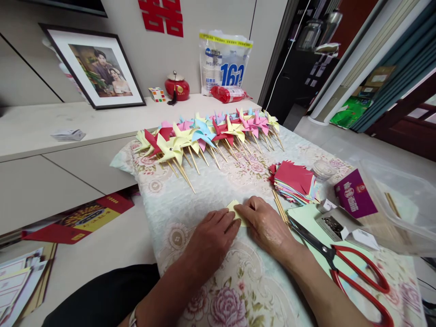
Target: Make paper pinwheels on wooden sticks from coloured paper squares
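On the flowered tablecloth [218, 268] lies a small piece of pale yellow paper [233, 205], partly covered by my fingers and seemingly folded. My left hand [213, 234] presses it from the left, fingers together. From the right, my right hand [264, 222] grips the paper's edge between thumb and fingers. Close to my right hand are some thin wooden sticks [279, 205] and large scissors [329, 254] with red handles, lying over light green paper [306, 218]. Beyond the sticks sits a stack of coloured paper squares [294, 179], red on top.
Several paper pinwheels [204, 131] on sticks lie along the table's far side. At right stand a clear plastic bin [391, 200], an opened small box [332, 225] of dark fasteners and a round clear container [323, 170]. A white cabinet [112, 120] holds a framed photo [97, 68].
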Available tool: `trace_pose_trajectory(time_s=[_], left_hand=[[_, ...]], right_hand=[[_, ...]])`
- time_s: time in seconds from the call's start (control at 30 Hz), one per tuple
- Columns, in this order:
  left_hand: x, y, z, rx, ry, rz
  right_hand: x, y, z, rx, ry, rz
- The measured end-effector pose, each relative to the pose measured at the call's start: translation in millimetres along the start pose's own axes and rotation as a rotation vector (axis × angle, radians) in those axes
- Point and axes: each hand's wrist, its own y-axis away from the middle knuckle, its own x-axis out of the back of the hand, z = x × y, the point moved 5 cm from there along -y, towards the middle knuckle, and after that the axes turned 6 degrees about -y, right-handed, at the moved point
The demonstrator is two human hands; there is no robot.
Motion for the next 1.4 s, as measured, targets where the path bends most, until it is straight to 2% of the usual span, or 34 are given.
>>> trace_pose_trajectory(time_s=[0.4, 0.5, 0.67, 0.83, 0.9, 1.1, 1.23, 1.4], left_hand=[[3.1, -2, 3, -0.006, -0.040, 0.016], [4.1, -2, 4, -0.006, -0.059, 0.029], [2.6, 1, 5, 0.000, -0.067, 0.027], [-0.8, 4, 10, 0.033, -0.080, 0.021], [-2.0, 6, 13, 0.085, -0.066, -0.016], [-4.6, 12, 24, 0.176, 0.002, -0.238], [-6.0, 18, 27, 0.167, -0.009, -0.308], [-7.8, 19, 29, 0.158, -0.018, -0.339]], right_hand=[[-2, -10, 5, -0.139, 0.071, 0.017], [-1, -11, 10, -0.152, -0.035, 0.068], [9, -4, 25, -0.180, -0.257, 0.239], [16, 4, 37, -0.256, -0.363, 0.212], [18, 5, 39, -0.281, -0.410, 0.194], [21, 6, 36, -0.259, -0.461, 0.171], [19, 8, 37, -0.290, -0.468, 0.135], [11, 10, 41, -0.354, -0.487, 0.060]])
